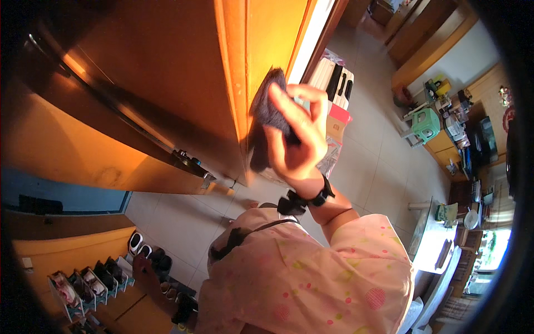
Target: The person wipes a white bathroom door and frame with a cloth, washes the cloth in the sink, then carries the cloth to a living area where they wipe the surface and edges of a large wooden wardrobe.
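My right hand grips (295, 131) a dark navy, bunched, fuzzy fabric cloth (269, 111) against the upright, orange-brown wooden panel (272, 39); I judge it light, floppy and hard to damage, best pinched at its gathered folds. It looks matte, with a peaked top (my shadowed left hand (143, 267) hangs low, its closure unclear).

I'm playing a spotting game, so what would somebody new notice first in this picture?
Most likely the right hand near the middle, holding a dark cloth at the sunlit wooden panel. Next might come the pale pink, spotted clothing below it, then the mint-green stool off to the upper right.
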